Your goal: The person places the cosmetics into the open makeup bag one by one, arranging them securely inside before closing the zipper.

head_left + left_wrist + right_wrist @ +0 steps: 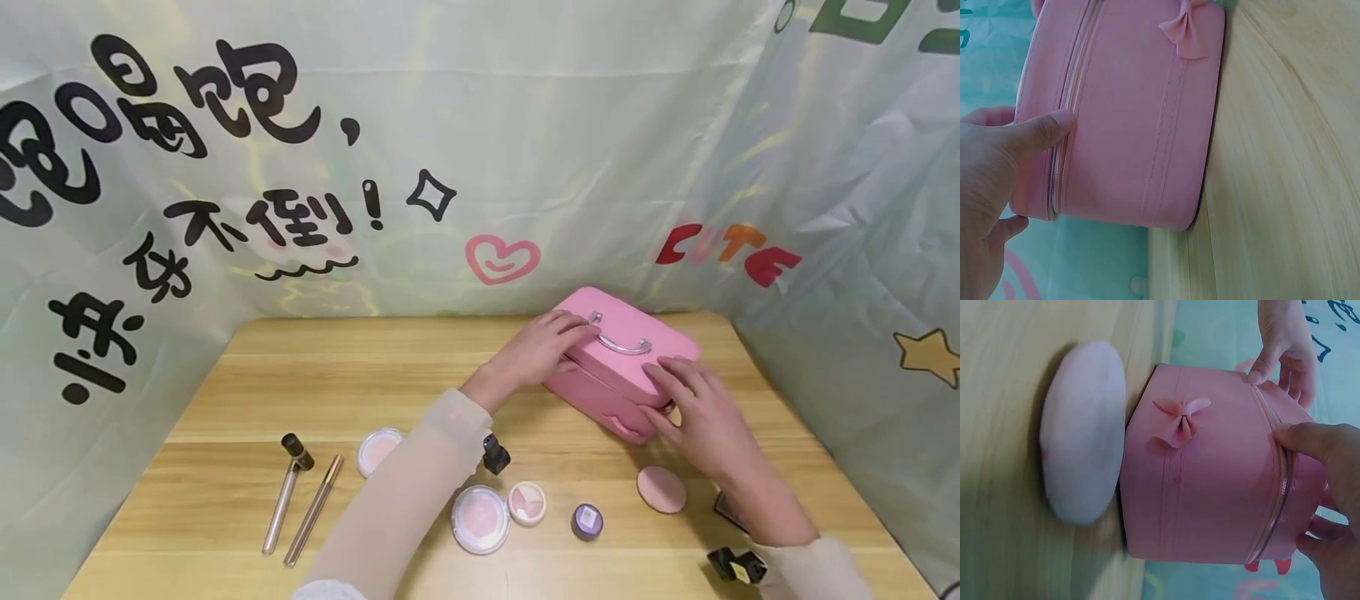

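Observation:
A pink cosmetic case (607,367) with a silver handle (624,345) on its lid stands upright at the back right of the table. My left hand (536,346) grips the lid at its left end, fingers over the top and thumb at the zipper (1067,100). At the front right corner, my right hand (705,417) holds the lid likewise, its thumb pressed to the zipper line in the right wrist view. A bow (1182,420) decorates the case's front. Close before the case lies a pale pink powder puff (662,489).
Round compacts (480,527), a small three-toned compact (527,503) and a purple-lidded jar (587,522) lie in front. Farther left are a black-topped slim tube (281,508) and a bronze pencil-like stick (315,510). A dark flat item (729,512) is partly hidden beneath the right forearm. Fabric walls enclose the table.

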Available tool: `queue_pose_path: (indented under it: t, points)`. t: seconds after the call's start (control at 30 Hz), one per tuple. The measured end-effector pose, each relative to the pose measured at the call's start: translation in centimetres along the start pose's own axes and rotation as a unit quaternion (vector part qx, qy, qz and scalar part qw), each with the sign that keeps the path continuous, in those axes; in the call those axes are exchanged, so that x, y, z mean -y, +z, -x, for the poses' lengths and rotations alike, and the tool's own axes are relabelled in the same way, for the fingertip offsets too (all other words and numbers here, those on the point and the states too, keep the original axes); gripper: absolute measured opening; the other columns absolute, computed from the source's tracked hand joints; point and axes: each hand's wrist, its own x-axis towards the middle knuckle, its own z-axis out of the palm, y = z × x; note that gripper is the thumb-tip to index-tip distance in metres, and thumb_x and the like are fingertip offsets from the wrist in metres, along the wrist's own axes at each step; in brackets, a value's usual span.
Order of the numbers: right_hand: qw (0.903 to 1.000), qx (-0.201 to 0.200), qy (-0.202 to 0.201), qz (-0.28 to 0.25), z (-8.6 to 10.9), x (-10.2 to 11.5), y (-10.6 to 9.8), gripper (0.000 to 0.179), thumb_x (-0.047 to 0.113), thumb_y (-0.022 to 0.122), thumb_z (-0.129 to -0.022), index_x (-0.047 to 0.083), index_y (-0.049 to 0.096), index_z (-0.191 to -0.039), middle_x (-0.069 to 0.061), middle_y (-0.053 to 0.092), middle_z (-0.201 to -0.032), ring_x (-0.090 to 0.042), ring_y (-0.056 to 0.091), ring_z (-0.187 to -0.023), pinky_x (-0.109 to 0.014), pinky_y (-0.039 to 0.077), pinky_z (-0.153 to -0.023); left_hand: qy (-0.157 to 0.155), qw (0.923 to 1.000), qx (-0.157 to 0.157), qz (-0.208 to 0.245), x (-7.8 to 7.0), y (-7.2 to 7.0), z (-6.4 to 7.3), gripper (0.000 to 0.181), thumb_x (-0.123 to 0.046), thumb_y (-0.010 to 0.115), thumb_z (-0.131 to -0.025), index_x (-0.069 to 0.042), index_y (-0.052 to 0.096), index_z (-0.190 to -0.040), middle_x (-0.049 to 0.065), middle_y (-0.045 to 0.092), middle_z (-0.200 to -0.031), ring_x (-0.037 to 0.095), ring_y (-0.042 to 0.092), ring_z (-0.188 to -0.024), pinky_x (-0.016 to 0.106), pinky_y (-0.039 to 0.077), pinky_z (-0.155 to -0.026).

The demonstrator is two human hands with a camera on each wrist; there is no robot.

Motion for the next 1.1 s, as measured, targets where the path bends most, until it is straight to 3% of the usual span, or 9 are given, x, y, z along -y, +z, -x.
queue_pose_path:
  t: [0.07, 0.17, 0.27, 0.37, 0.5, 0.67, 0.83, 1.0, 1.1]
  points:
    - [1.0000, -0.004, -0.003, -0.003, -0.1, 0.3, 0.3, 0.078, 0.067, 0.031, -0.095, 0.002, 0.059, -0.128, -0.022, 0.053, -0.128, -0.045, 0.046, -0.115, -0.064, 0.042, -0.090, 0.001, 1.0000, 0.001, 0.003, 0.2, -0.1, 0.5, 0.059, -0.037, 0.067, -0.093, -0.019, 0.047, -0.146, 0.001, 0.048, -0.141, 0.018, 0.038, -0.135, 0.026, 0.017, -0.118]
    - [1.0000, 0.000, -0.001, -0.009, -0.3, 0.8, 0.5, 0.079, 0.068, 0.029, -0.095, 0.002, 0.059, -0.128, -0.022, 0.052, -0.128, -0.046, 0.046, -0.115, -0.064, 0.041, -0.089, 0.003, 1.0000, -0.002, 0.006, 0.6, -0.1, 1.1, 0.059, -0.037, 0.067, -0.093, -0.019, 0.046, -0.145, 0.002, 0.047, -0.142, 0.019, 0.037, -0.135, 0.025, 0.016, -0.118]
    - [0.9999, 0.003, -0.004, -0.014, -0.5, 1.2, 0.7, 0.064, 0.056, 0.054, -0.095, 0.003, 0.058, -0.129, -0.022, 0.052, -0.129, -0.044, 0.046, -0.116, -0.062, 0.041, -0.091, 0.002, 0.9999, -0.003, 0.010, 1.0, -0.3, 1.8, 0.059, -0.036, 0.067, -0.093, -0.019, 0.046, -0.146, 0.001, 0.047, -0.143, 0.019, 0.037, -0.135, 0.024, 0.016, -0.118]
    - [0.9999, 0.010, -0.001, -0.012, -0.7, 1.6, 0.9, 0.059, 0.031, 0.077, -0.082, 0.003, 0.058, -0.130, -0.022, 0.052, -0.130, -0.043, 0.046, -0.117, -0.061, 0.042, -0.093, 0.003, 0.9998, -0.007, 0.016, 1.4, -0.5, 2.4, 0.059, -0.035, 0.068, -0.093, -0.019, 0.047, -0.145, 0.002, 0.047, -0.143, 0.019, 0.037, -0.135, 0.025, 0.018, -0.118]
    - [0.9997, 0.022, 0.005, -0.005, -0.9, 2.3, 1.0, 0.068, 0.017, 0.084, -0.070, 0.004, 0.057, -0.131, -0.020, 0.051, -0.131, -0.043, 0.046, -0.117, -0.061, 0.044, -0.093, 0.008, 0.9996, -0.017, 0.022, 1.7, -0.6, 3.1, 0.058, -0.034, 0.069, -0.092, -0.017, 0.048, -0.144, 0.004, 0.048, -0.142, 0.020, 0.038, -0.134, 0.026, 0.020, -0.117]
    - [0.9996, 0.026, -0.002, -0.010, -0.9, 2.8, 1.2, 0.059, 0.032, 0.077, -0.084, 0.006, 0.056, -0.133, -0.018, 0.050, -0.133, -0.041, 0.045, -0.120, -0.062, 0.044, -0.093, 0.012, 0.9995, -0.019, 0.023, 2.0, -0.8, 4.0, 0.058, -0.033, 0.070, -0.092, -0.016, 0.049, -0.143, 0.005, 0.048, -0.141, 0.021, 0.039, -0.134, 0.027, 0.020, -0.118]
    - [0.9996, 0.011, -0.013, -0.024, -1.1, 3.5, 1.7, 0.064, 0.058, 0.040, -0.099, 0.006, 0.057, -0.132, -0.019, 0.051, -0.132, -0.041, 0.046, -0.120, -0.060, 0.042, -0.095, 0.012, 0.9997, -0.015, 0.014, 2.4, -1.2, 4.9, 0.059, -0.035, 0.070, -0.092, -0.016, 0.049, -0.144, 0.005, 0.049, -0.141, 0.022, 0.038, -0.135, 0.029, 0.020, -0.118]
    - [0.9992, 0.024, -0.018, -0.027, -1.1, 4.7, 1.7, 0.051, 0.036, 0.065, -0.094, 0.007, 0.055, -0.135, -0.018, 0.051, -0.134, -0.041, 0.044, -0.124, -0.059, 0.042, -0.098, 0.008, 0.9998, -0.014, 0.013, 2.6, -1.8, 5.8, 0.060, -0.034, 0.072, -0.090, -0.017, 0.049, -0.143, 0.005, 0.050, -0.141, 0.022, 0.039, -0.135, 0.033, 0.022, -0.118]
    - [0.9990, 0.031, -0.022, -0.024, -1.1, 4.9, 1.4, 0.050, 0.040, 0.060, -0.097, 0.007, 0.056, -0.134, -0.017, 0.051, -0.134, -0.040, 0.044, -0.124, -0.058, 0.042, -0.098, 0.004, 0.9999, -0.014, 0.001, 2.4, -2.1, 6.2, 0.061, -0.037, 0.071, -0.090, -0.018, 0.050, -0.143, 0.005, 0.050, -0.140, 0.023, 0.041, -0.133, 0.037, 0.027, -0.116]
